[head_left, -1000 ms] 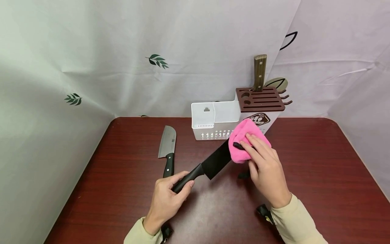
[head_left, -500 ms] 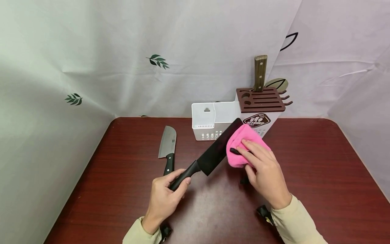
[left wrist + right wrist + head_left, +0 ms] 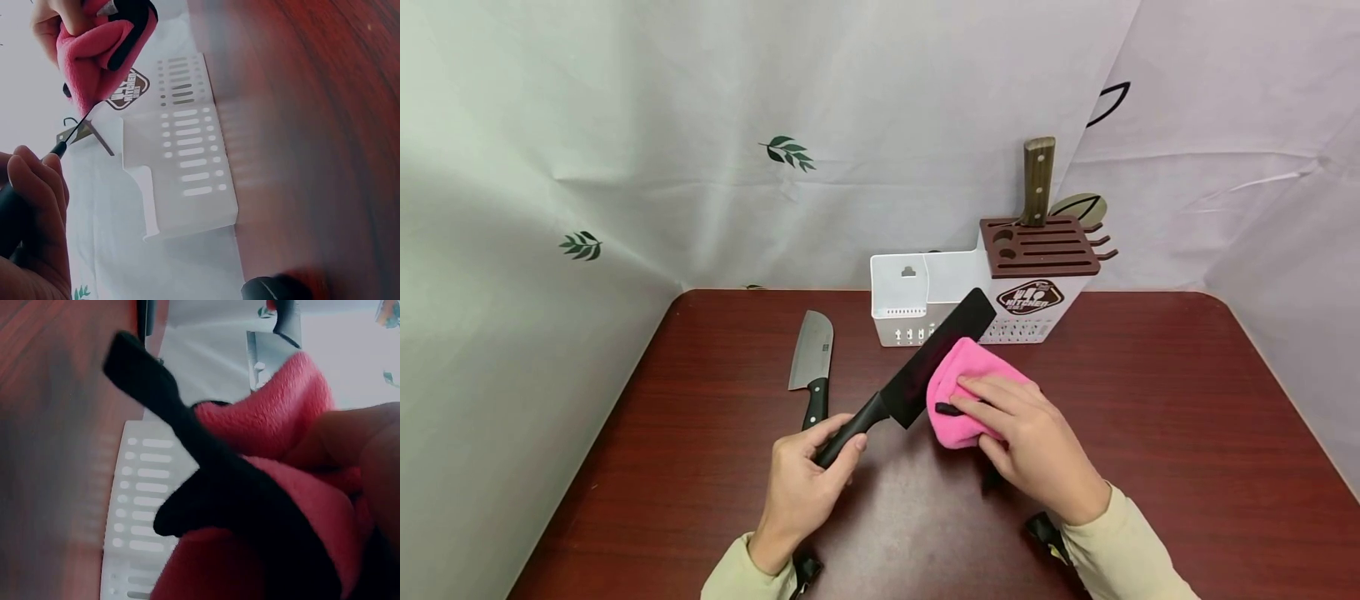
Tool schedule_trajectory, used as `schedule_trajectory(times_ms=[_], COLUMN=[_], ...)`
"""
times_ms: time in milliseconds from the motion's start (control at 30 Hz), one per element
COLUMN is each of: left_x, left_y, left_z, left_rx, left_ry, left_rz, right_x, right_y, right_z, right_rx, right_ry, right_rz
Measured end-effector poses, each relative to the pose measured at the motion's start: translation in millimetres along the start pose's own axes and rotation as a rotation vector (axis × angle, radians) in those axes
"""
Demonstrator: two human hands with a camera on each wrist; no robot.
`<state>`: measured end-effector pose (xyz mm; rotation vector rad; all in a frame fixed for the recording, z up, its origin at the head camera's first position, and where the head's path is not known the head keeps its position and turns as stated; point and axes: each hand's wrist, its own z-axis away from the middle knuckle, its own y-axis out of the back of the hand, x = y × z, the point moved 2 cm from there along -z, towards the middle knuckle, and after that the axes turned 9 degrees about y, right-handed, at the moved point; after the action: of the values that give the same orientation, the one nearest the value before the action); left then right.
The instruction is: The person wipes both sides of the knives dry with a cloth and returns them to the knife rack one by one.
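My left hand (image 3: 808,487) grips the handle of a black-bladed kitchen knife (image 3: 921,371), its blade slanting up to the right above the table. In my right hand (image 3: 1033,442) a bunched pink cloth (image 3: 977,375) lies against the lower edge of the blade, its thumb hidden partly beneath. The left wrist view shows the cloth (image 3: 94,59) meeting the thin edge of the blade, with fingers of the left hand (image 3: 40,194) curled round the handle. A black strap (image 3: 212,456) runs across the cloth in the right wrist view.
A silver-bladed knife (image 3: 812,350) with a black handle lies on the reddish table (image 3: 700,467), left of the hands. Behind stands a white knife holder (image 3: 898,287) with a brown slotted top; a wooden-handled knife (image 3: 1039,183) stands in it. White curtains hang around the table.
My right hand has slid the cloth down and left along the blade, from near its tip toward the handle, uncovering the tip. The left hand has shifted only slightly.
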<state>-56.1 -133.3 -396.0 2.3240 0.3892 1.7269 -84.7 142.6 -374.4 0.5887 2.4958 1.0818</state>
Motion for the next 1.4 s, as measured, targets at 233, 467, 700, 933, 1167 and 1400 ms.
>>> schedule_trajectory(times_ms=[233, 467, 700, 933, 1167, 1400], left_x=[-0.4, -1.1, -0.5, 1.6, 2.5, 3.8], left_y=[-0.8, -2.9, -4.6, -7.4, -9.2, -10.0], left_z=[0.4, 1.2, 1.4, 1.8, 2.3, 2.9], left_rx=[0.007, 0.006, 0.027, 0.018, 0.001, -0.013], left_ry=[0.005, 0.008, -0.054, -0.107, -0.112, -0.115], left_rz=[-0.011, -0.005, -0.067, -0.097, -0.096, -0.084], right_x=[-6, -9, -11, -17, -18, -12], right_y=[-4, -8, -9, -11, -8, -3], right_z=[1.0, -0.3, -1.6, -6.4, -9.1, -9.2], right_rx=[-0.11, -0.11, -0.104, -0.015, 0.037, 0.107], right_ry=[0.072, 0.173, 0.217, 0.274, 0.257, 0.177], right_rz=[-0.057, -0.105, -0.113, -0.111, -0.072, -0.043])
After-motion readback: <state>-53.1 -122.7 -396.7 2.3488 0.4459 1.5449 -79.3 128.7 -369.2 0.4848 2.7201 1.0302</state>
